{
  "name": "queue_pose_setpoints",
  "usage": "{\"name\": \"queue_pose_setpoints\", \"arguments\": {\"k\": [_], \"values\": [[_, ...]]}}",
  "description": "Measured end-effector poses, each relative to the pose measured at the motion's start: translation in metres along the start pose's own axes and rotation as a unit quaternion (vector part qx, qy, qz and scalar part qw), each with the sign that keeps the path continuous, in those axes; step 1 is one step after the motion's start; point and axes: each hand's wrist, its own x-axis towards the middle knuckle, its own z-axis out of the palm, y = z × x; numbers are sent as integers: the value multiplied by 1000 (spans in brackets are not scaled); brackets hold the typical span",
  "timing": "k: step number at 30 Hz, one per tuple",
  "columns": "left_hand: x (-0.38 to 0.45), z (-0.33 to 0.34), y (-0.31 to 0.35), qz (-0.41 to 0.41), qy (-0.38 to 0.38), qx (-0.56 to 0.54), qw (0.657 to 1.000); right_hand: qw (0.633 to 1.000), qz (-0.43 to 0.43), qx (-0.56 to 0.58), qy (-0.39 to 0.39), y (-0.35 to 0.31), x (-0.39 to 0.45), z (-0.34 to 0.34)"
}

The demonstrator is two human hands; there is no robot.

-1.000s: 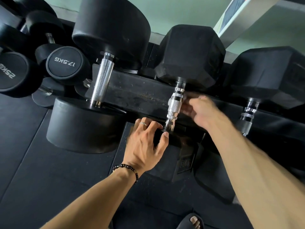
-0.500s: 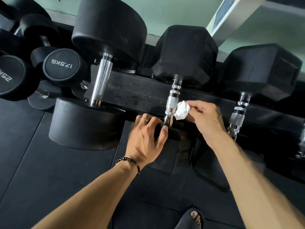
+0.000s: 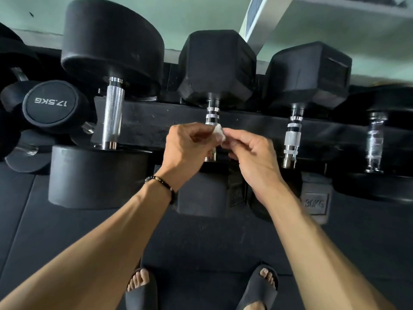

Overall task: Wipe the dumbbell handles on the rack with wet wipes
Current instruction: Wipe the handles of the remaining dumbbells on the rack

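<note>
While both hands pinch the crumpled wet wipe (image 3: 218, 132), left hand (image 3: 186, 148) and right hand (image 3: 250, 153) meeting just in front of the middle dumbbell handle (image 3: 211, 121) at the rack's front rail (image 3: 152, 121), I'd say it's being refolded. Best to expose a clean face, then wrap it fully round the knurled grip

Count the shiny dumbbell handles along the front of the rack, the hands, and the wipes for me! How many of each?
Shiny handles along the front: 4
Hands: 2, left hand and right hand
White wipe: 1, pinched between both hands
Total: 7
</note>
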Motion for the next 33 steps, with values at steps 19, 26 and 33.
{"name": "queue_pose_setpoints", "arguments": {"k": [19, 26, 33], "values": [[72, 27, -3, 1, 157, 180, 971, 982, 6, -94, 161, 53, -16, 48], [49, 17, -16, -59, 67, 201, 976, 979, -15, -89, 183, 56, -16, 49], [67, 21, -4, -82, 120, 124, 982, 982, 13, -83, 169, 58, -16, 47]]}}
